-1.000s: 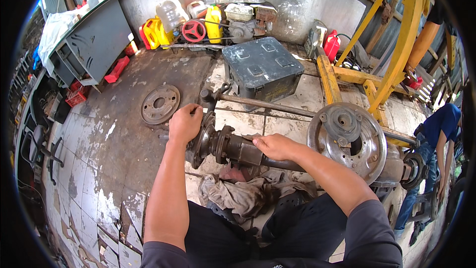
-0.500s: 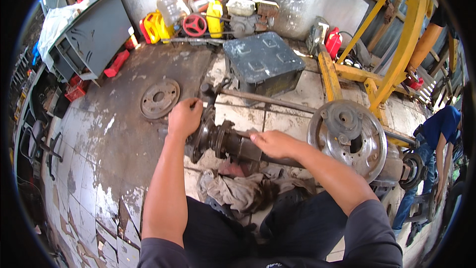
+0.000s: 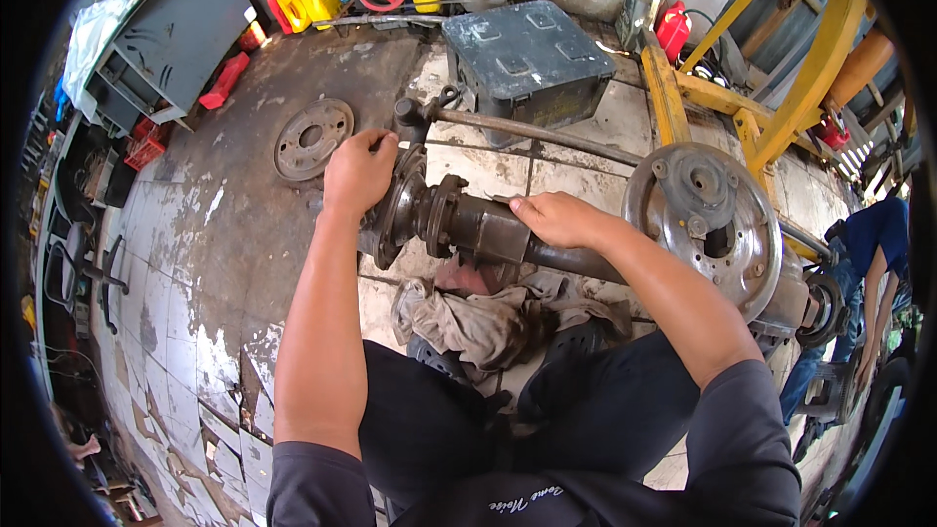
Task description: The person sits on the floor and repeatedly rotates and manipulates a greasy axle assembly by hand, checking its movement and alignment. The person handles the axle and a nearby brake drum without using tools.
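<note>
A dark, greasy vehicle axle (image 3: 478, 224) lies crosswise in front of my knees, a round flanged hub (image 3: 395, 220) at its left end. My left hand (image 3: 361, 173) is closed at the top of that hub; what its fingers hold, if anything, is hidden. Over the square, flat-sided part of the axle, my right hand (image 3: 561, 220) has curled fingers and the thumb pressed in. A thin dark piece shows at its fingertips, too small to name. Behind both hands runs a long steel rod (image 3: 537, 136) with a joint at its left end. A large round backing plate (image 3: 649, 195) stands at the axle's right.
A round metal plate (image 3: 314, 140) lies on the stained floor at left. Beyond the rod sits a black lidded box (image 3: 527, 49). A yellow steel frame (image 3: 673, 102) rises at right, near a bending person (image 3: 869, 244). Rags (image 3: 468, 322) lie between my shoes.
The view has tipped down, so the axle and both hands sit higher in the picture. My hands remain at about the same places on the axle.
</note>
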Demonstrator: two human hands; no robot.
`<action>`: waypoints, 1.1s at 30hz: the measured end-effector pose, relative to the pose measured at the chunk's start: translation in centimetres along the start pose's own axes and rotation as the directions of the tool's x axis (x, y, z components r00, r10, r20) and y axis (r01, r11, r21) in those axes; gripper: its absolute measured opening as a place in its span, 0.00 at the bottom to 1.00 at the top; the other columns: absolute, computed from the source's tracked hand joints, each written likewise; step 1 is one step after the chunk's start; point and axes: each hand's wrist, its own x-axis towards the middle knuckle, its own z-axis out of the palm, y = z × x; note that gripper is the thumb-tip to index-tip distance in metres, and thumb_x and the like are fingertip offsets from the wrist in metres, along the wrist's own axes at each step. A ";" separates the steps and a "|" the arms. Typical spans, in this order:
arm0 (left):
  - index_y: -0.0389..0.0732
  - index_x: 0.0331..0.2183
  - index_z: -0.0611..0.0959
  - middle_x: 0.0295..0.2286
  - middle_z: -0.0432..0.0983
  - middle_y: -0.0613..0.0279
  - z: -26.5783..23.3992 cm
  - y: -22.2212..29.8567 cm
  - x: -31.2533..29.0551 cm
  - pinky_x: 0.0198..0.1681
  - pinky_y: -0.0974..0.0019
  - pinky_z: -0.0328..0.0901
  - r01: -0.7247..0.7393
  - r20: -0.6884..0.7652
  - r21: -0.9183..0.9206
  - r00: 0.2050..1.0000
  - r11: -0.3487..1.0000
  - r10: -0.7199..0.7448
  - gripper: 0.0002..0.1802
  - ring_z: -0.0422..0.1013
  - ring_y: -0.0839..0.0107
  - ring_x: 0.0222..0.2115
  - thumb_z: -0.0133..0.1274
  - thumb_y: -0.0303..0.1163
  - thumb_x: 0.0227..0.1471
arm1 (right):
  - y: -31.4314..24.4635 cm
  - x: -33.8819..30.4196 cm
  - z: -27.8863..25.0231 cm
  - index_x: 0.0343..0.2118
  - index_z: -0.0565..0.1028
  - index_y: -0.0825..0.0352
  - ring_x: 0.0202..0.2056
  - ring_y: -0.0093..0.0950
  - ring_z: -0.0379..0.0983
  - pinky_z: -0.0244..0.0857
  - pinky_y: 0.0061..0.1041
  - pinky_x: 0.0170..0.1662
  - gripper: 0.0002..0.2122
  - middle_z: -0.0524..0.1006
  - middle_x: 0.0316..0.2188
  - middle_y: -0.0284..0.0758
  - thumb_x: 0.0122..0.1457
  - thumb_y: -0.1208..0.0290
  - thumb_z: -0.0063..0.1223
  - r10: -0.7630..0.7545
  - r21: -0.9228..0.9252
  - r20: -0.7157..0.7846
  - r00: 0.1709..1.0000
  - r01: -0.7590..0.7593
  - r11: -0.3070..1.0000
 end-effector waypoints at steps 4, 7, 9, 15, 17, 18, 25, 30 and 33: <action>0.43 0.43 0.86 0.38 0.82 0.48 -0.2 0.2 0.1 0.48 0.56 0.68 -0.003 0.001 0.004 1.000 1.000 0.003 0.21 0.76 0.49 0.43 0.51 0.46 0.56 | -1.3 -1.0 0.2 0.43 0.77 0.72 0.44 0.54 0.74 0.66 0.46 0.50 0.28 0.79 0.39 0.56 0.70 0.49 0.29 -0.104 0.113 -0.039 0.994 0.107 0.988; 0.44 0.43 0.86 0.38 0.82 0.48 -0.2 0.3 -0.1 0.48 0.55 0.68 0.002 0.006 -0.008 1.000 1.000 -0.002 0.21 0.76 0.48 0.43 0.51 0.46 0.56 | -0.2 -0.1 0.2 0.44 0.76 0.72 0.45 0.53 0.74 0.66 0.46 0.50 0.28 0.79 0.39 0.56 0.71 0.49 0.29 -0.076 0.076 -0.030 0.997 0.078 0.994; 0.44 0.43 0.86 0.39 0.82 0.48 -0.2 0.2 -0.2 0.48 0.55 0.68 0.025 0.010 0.006 1.000 1.000 -0.026 0.21 0.76 0.49 0.43 0.50 0.46 0.56 | -0.6 -0.1 -0.2 0.44 0.76 0.71 0.45 0.53 0.74 0.66 0.46 0.51 0.28 0.79 0.39 0.55 0.71 0.49 0.28 -0.010 -0.002 0.026 1.000 0.011 1.000; 0.40 0.45 0.85 0.38 0.82 0.48 -0.2 0.4 0.1 0.48 0.59 0.67 0.028 0.020 0.010 0.999 1.000 -0.028 0.23 0.77 0.54 0.42 0.52 0.47 0.57 | -0.7 -0.2 -0.1 0.45 0.76 0.70 0.46 0.53 0.74 0.65 0.45 0.51 0.28 0.78 0.40 0.54 0.71 0.49 0.28 -0.096 0.041 0.019 0.995 0.095 0.995; 0.40 0.45 0.85 0.39 0.82 0.48 -0.3 0.2 0.1 0.48 0.59 0.67 0.027 0.025 0.020 0.999 0.999 -0.027 0.23 0.77 0.54 0.43 0.52 0.47 0.57 | -0.9 -0.4 -0.3 0.45 0.76 0.70 0.45 0.53 0.74 0.65 0.45 0.51 0.28 0.78 0.40 0.54 0.71 0.48 0.27 -0.046 -0.002 0.032 0.998 0.046 0.999; 0.41 0.45 0.85 0.39 0.82 0.48 -0.3 0.1 -0.1 0.48 0.59 0.67 0.038 0.026 0.024 0.999 0.999 -0.039 0.23 0.77 0.54 0.43 0.52 0.47 0.57 | -1.1 -0.4 -0.3 0.45 0.76 0.70 0.45 0.53 0.74 0.66 0.45 0.51 0.28 0.78 0.40 0.54 0.71 0.48 0.27 -0.024 -0.027 0.049 0.999 0.025 0.999; 0.43 0.44 0.86 0.39 0.82 0.47 0.0 -0.1 0.2 0.49 0.55 0.68 0.005 0.013 -0.003 1.000 1.000 -0.005 0.22 0.76 0.49 0.44 0.50 0.47 0.56 | -1.0 -0.7 -0.2 0.46 0.76 0.69 0.45 0.53 0.74 0.66 0.45 0.50 0.28 0.78 0.39 0.54 0.71 0.48 0.27 -0.060 -0.007 0.018 0.998 0.060 0.998; 0.42 0.43 0.85 0.39 0.82 0.47 -0.2 0.7 0.1 0.48 0.55 0.68 0.032 0.013 0.014 0.999 0.999 -0.033 0.22 0.76 0.49 0.43 0.51 0.46 0.56 | -2.0 -2.0 -0.2 0.43 0.77 0.69 0.44 0.53 0.74 0.65 0.46 0.50 0.28 0.79 0.38 0.54 0.71 0.49 0.28 -0.108 0.135 -0.059 0.992 0.115 0.984; 0.42 0.43 0.86 0.39 0.82 0.47 -0.1 0.1 0.2 0.48 0.55 0.68 0.004 0.020 -0.013 1.000 1.000 -0.003 0.22 0.76 0.49 0.43 0.51 0.46 0.56 | -1.3 -0.8 -0.7 0.43 0.77 0.69 0.44 0.53 0.74 0.66 0.45 0.50 0.28 0.79 0.37 0.54 0.71 0.48 0.28 -0.037 0.024 0.014 0.999 0.037 0.999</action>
